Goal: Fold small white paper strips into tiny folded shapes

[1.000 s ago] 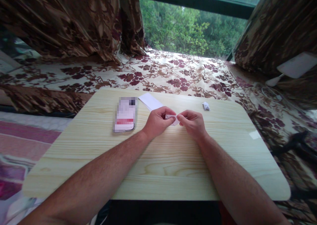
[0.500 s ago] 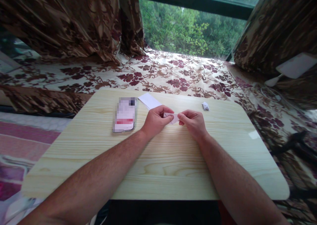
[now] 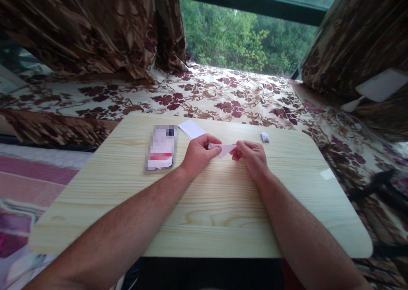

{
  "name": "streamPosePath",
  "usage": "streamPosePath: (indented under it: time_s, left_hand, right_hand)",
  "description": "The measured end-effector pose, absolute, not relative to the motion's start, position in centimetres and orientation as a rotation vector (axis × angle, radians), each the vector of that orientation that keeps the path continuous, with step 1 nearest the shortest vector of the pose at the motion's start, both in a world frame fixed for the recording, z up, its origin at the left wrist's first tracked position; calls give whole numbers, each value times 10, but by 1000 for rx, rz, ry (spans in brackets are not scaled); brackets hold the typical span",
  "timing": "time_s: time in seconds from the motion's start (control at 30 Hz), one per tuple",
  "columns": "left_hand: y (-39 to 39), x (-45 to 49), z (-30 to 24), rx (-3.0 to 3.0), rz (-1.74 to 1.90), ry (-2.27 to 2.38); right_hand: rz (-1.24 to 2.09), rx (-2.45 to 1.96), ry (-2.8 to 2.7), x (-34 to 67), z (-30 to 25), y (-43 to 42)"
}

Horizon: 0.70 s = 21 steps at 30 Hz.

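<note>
A small folded piece of white paper [image 3: 225,150] is held above the middle of the wooden table [image 3: 219,213], its right end narrowing to a point. My left hand [image 3: 201,152] pinches its left end, thumb on top and fingers behind. At the pointed right end, my right hand [image 3: 250,154] grips the tip between thumb and forefinger, the other fingers curled. Beyond my left hand lies a flat stack or sheet of white paper [image 3: 191,129], partly hidden by that hand. A small folded paper shape [image 3: 264,137] sits on the table past my right hand.
A phone [image 3: 161,147], blurred out in part, lies left of my hands. A floral cloth [image 3: 229,94] covers the ledge behind the table, below a window. A white lamp [image 3: 381,86] stands at the right, and a bed [image 3: 28,183] is at the left.
My right hand has shifted slightly up and right to the paper's tip. More of the paper now shows between my hands, as a pointed triangular shape. My left hand has barely moved.
</note>
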<state>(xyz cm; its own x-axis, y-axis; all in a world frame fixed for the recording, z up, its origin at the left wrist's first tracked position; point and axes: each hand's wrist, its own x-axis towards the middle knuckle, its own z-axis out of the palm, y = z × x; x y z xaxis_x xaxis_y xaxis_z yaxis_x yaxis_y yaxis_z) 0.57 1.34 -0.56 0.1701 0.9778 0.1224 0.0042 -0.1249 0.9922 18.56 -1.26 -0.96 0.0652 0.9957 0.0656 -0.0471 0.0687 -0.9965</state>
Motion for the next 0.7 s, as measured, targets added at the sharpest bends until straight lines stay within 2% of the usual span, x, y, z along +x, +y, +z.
streamPosePath:
  time_s: [0.17, 0.7]
  left_hand:
    - [13, 6, -4, 1354, 1165, 1027]
    - [12, 6, -2, 1387, 1110, 1011]
  right_hand:
    - [1170, -1141, -1142, 185, -10, -13]
    - [979, -1266, -1394, 179, -5, -19]
